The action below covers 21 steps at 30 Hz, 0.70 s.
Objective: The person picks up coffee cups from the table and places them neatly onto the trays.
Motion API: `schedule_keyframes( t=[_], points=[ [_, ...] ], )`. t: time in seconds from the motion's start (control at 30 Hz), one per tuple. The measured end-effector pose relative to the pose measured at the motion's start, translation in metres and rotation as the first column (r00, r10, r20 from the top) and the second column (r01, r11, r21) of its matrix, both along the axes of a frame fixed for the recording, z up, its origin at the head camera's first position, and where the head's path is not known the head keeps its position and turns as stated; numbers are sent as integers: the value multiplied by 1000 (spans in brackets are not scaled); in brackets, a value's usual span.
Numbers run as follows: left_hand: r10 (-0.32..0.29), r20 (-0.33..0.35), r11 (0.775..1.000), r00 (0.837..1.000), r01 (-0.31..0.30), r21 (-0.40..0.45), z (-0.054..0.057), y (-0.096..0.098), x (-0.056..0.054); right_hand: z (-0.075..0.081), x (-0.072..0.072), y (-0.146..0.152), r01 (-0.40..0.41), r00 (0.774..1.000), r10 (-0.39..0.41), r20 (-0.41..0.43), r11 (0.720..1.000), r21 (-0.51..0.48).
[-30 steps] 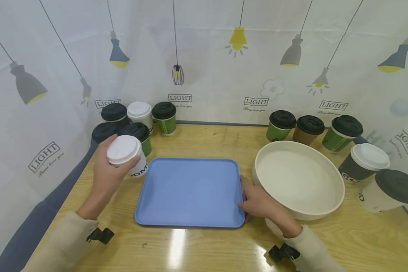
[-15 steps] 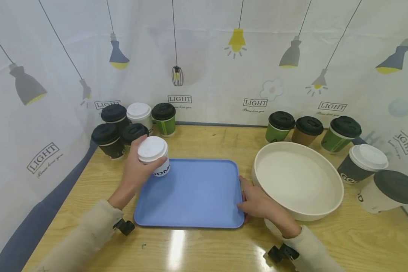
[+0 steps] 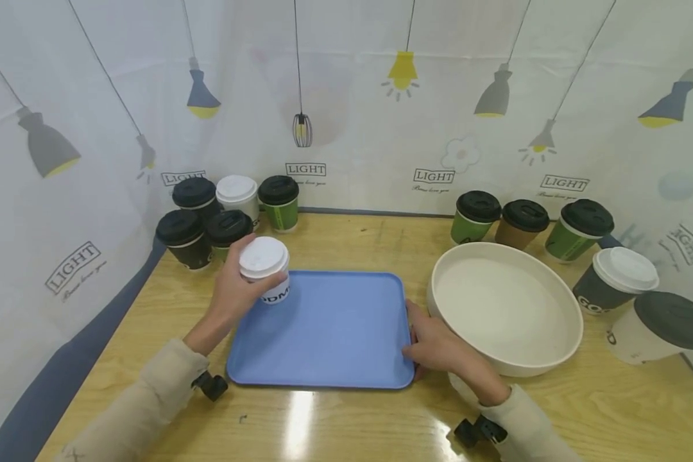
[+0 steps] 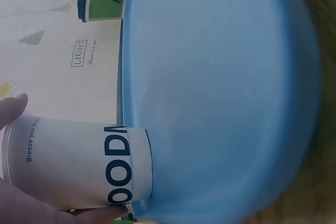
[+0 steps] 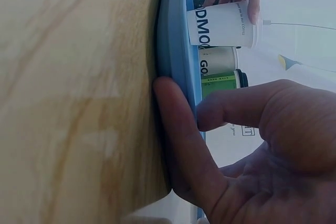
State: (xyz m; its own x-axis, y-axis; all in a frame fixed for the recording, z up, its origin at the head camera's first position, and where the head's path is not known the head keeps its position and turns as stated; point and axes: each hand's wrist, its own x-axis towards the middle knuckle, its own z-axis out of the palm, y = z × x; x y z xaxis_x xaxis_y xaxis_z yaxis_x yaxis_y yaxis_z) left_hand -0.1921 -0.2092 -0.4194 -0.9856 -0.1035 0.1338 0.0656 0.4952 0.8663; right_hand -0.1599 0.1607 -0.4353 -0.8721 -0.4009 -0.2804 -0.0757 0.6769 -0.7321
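My left hand [image 3: 229, 296] grips a white paper coffee cup [image 3: 265, 258] with a white lid, fingers and thumb around its upper part. The cup stands upright at the far left corner of a blue tray [image 3: 337, 333]; dark lettering shows low on its side. In the left wrist view, the base of the coffee cup [image 4: 68, 156] is right at the tray's surface. On the other side, my right hand [image 3: 441, 345] pinches the tray's right edge. The right wrist view shows the thumb over the rim of the tray [image 5: 181, 40] and a finger along its outer side.
Behind my left hand cluster several lidded cups, among them a green cup [image 3: 280, 208]. A round cream bowl [image 3: 505, 308] sits close to my right hand. Beyond it stand more lidded cups, including a brown cup [image 3: 520, 228] and a white cup with a dark lid [image 3: 641, 333].
My left hand has carried the coffee cup rightward from beside the tray to over its far left corner, then slightly lower. My right hand stays at the tray's edge.
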Motion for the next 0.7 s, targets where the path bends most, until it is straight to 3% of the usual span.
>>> schedule_keyframes(
  t=[0.23,0.4,0.53,0.63,0.7],
  points=[
    [-5,4,999,1000,5,45,-1,-3,2,0,0,-1,1,1000,-1,16,1000,-12],
    [24,42,998,999,-26,51,5,-8,15,0,1,0,-7,1000,7,3,1000,-4],
    [136,-14,987,991,-134,87,10,-20,25,1,1,1,-11,1000,12,-9,1000,14],
    [224,-43,959,974,-213,184,10,-32,23,1,1,0,-10,1000,10,2,1000,8],
    [245,-17,935,969,-232,270,9,-39,18,1,1,0,-10,1000,10,7,1000,3]
  ],
)
